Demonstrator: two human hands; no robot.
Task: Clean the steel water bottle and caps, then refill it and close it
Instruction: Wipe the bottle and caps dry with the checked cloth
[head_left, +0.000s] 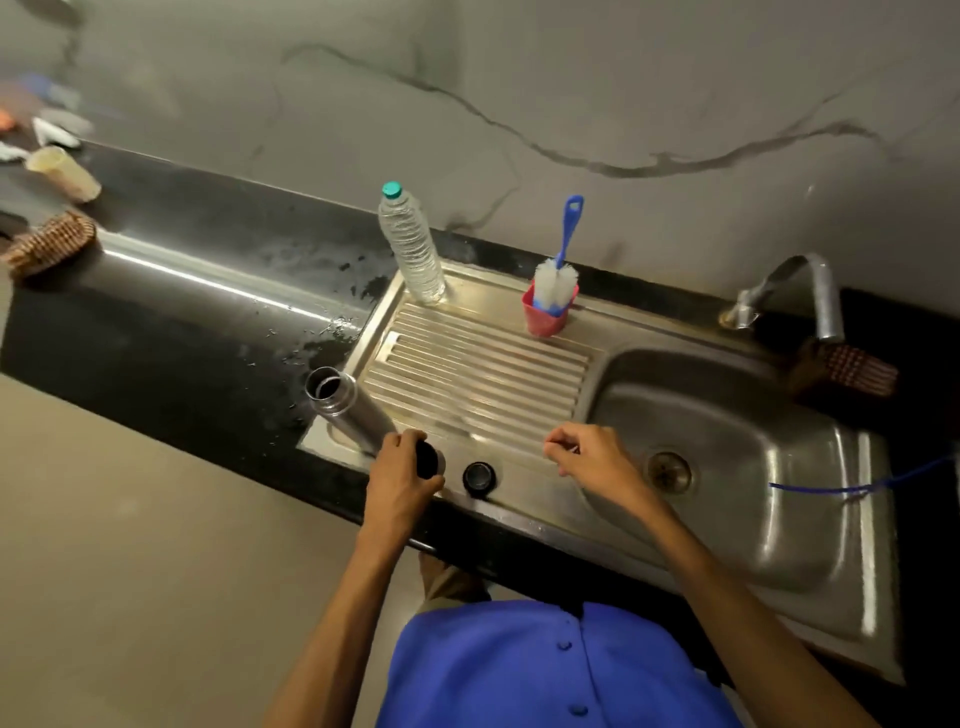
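Single head cam, wide-angle, looks fwd + steeply down; left hand (400, 475) and right hand (592, 454) close below, mid-frame.

**Black counter with inset steel drainboard**

Drainboard (483, 374): steel bottle (345, 410) at 9 o'clock, loose cap (479, 477) at 6, plastic water bottle (413, 244) at 11, pink cup (545, 314) at 1. Counter (171, 291): woven scrubber (49, 244) far toward 9.
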